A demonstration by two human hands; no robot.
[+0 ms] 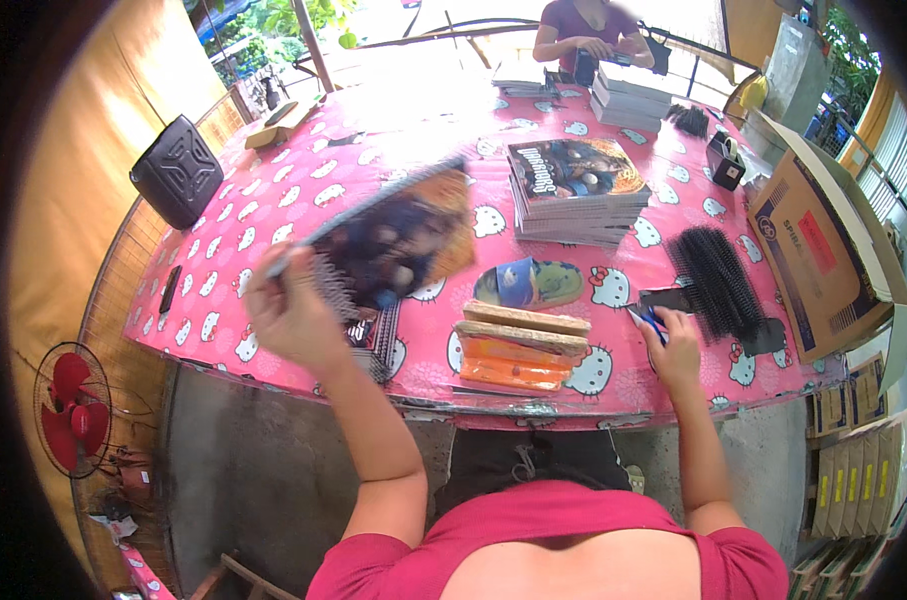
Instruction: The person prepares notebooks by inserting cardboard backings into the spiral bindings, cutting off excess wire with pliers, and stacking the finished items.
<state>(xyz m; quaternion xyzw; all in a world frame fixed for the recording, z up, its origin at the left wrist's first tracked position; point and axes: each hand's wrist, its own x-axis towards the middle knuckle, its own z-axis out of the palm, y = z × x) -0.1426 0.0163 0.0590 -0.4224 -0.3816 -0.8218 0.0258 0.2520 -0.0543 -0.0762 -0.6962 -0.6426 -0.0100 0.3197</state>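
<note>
My left hand (pixel 291 305) is closed on the bound edge of a spiral-bound notebook (pixel 398 235) with a dark and orange picture cover. The notebook is tilted up over the table and blurred by motion. Below it, partly hidden, lies a stack of similar notebooks (pixel 375 345). At the right, my right hand (pixel 673 350) grips a small blue-handled tool (pixel 653 322) whose exact kind is unclear. Just beyond that hand lies a pile of black plastic spiral coils (pixel 715 285). Between my hands stands a wooden block holder (pixel 523 345) with an orange front.
A blue-green slipper-shaped item (pixel 529 283) lies behind the block. Further back is a notebook stack (pixel 578 185). An open cardboard box (pixel 823 250) stands at the right edge, a black case (pixel 177 172) at the far left. Across the pink table (pixel 273 225) another person (pixel 593 40) handles something.
</note>
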